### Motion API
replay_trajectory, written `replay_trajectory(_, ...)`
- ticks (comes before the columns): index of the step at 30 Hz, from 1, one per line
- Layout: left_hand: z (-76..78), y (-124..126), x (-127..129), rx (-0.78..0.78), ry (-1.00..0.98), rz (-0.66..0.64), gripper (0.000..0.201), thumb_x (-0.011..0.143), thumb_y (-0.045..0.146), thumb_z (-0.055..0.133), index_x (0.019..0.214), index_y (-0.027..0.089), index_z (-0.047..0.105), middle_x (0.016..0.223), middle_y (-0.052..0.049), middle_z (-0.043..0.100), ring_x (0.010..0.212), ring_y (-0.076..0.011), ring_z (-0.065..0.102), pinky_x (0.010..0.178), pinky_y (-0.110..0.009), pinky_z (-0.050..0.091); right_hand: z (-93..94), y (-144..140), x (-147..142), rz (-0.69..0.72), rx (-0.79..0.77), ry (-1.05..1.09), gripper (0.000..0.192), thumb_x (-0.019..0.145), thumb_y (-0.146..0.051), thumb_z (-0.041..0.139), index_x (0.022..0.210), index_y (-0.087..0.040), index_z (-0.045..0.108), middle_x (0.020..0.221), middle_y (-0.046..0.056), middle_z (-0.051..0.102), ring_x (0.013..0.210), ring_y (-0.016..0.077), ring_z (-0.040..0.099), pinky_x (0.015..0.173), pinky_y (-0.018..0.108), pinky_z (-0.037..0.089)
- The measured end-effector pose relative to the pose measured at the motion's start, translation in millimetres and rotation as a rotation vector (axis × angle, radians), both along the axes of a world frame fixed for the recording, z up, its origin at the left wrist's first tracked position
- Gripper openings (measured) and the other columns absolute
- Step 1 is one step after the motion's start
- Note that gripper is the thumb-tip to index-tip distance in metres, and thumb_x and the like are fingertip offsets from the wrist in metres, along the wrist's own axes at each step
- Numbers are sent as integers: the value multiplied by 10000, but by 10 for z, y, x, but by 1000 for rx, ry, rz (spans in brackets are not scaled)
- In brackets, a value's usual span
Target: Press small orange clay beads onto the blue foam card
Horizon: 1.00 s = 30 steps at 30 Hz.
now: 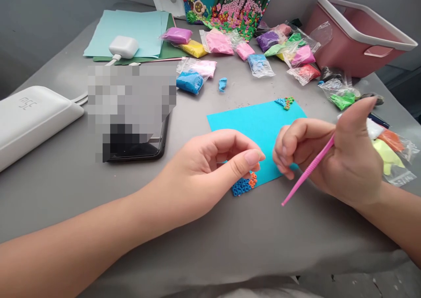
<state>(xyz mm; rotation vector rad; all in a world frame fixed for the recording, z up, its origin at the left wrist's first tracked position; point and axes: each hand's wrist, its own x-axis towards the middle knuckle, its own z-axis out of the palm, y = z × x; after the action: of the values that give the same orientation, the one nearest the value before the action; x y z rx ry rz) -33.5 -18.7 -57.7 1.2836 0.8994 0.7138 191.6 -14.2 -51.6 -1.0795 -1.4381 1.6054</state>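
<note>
- The left hand is hovering over the near-left corner of the blue card, its fingers curled and thumb pressed toward the fingertips; whether anything is pinched there cannot be told.
- The right hand is gripping a pink stick, which is running slantwise out of the fist, its free end pointing down toward the bench.
- The card is lying flat between and under the two hands, just beyond the fingertips.
- A cluster of blue and orange clay rings is sitting on the card's near corner, right under the left thumb.
- A second small cluster is sitting on the far corner, well apart from both hands.
- Bags of coloured clay are lying scattered beyond the card, with a pink bin behind them.
- A phone is lying to the left of the left hand.
</note>
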Motion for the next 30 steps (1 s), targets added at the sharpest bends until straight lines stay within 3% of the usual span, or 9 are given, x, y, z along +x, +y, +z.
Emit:
replay_trajectory(2,1,-1,7,-7,9,9,206,897,412,704,820,222,699,770,12,711,737,-141,699,684,-224,585,-4,15,2,-24,-11,-27,809,964,-741,155,677,-180,661,506,48,544,447,148,560,435,273,504)
replay_trajectory(4,5,-1,12,-20,-3,20,217,900,416,701,810,219,696,760,16,701,724,-136,695,672,-220,582,-27,31,-1,-94,11,-20,669,967,-703,348,680,-184,659,480,21,534,416,139,558,398,254,485)
replay_trajectory(9,16,11,1,-23,-62,133,175,894,390,730,852,224,694,753,51,680,715,-90,666,701,-173,564,-97,76,-3,-347,228,25,276,899,-472,702,815,-213,652,694,-18,608,595,127,634,532,251,552)
replay_trajectory(14,6,22,-10,-19,-69,188,201,921,427,694,848,239,699,762,69,679,738,-65,658,755,-151,550,-42,28,42,-312,595,-289,449,986,-545,525,680,-221,578,596,-7,499,555,137,526,519,304,409)
replay_trajectory(17,14,20,-3,-59,-80,136,206,888,411,738,814,224,693,748,70,676,724,-56,653,723,-123,545,7,-14,47,-98,796,-684,454,1016,-498,506,670,-210,563,570,-8,504,517,117,432,517,310,342)
replay_trajectory(20,16,14,-1,-77,-78,81,173,894,378,735,825,224,699,766,66,693,743,-62,667,718,-120,554,22,-23,33,37,776,-785,418,1032,-385,508,657,-202,527,545,-25,460,491,103,373,488,299,303)
replay_trajectory(24,-4,3,-3,-78,-82,75,132,906,339,722,838,227,706,783,61,706,778,-77,689,739,-137,569,17,-41,17,6,561,-504,386,1041,-356,480,693,-206,554,610,-7,521,573,119,496,536,277,391)
replay_trajectory(27,-18,1,2,-79,-89,76,120,919,311,708,840,221,709,779,69,704,775,-61,684,735,-111,555,-10,-69,15,108,324,-301,264,994,-254,506,750,-201,593,689,7,587,649,135,563,590,270,457)
replay_trajectory(30,-11,7,10,-94,-82,80,113,926,281,699,839,210,707,777,75,700,776,-47,681,733,-88,542,-53,-87,24,187,217,-260,197,893,-122,470,772,-189,609,712,9,603,659,131,555,594,261,453)
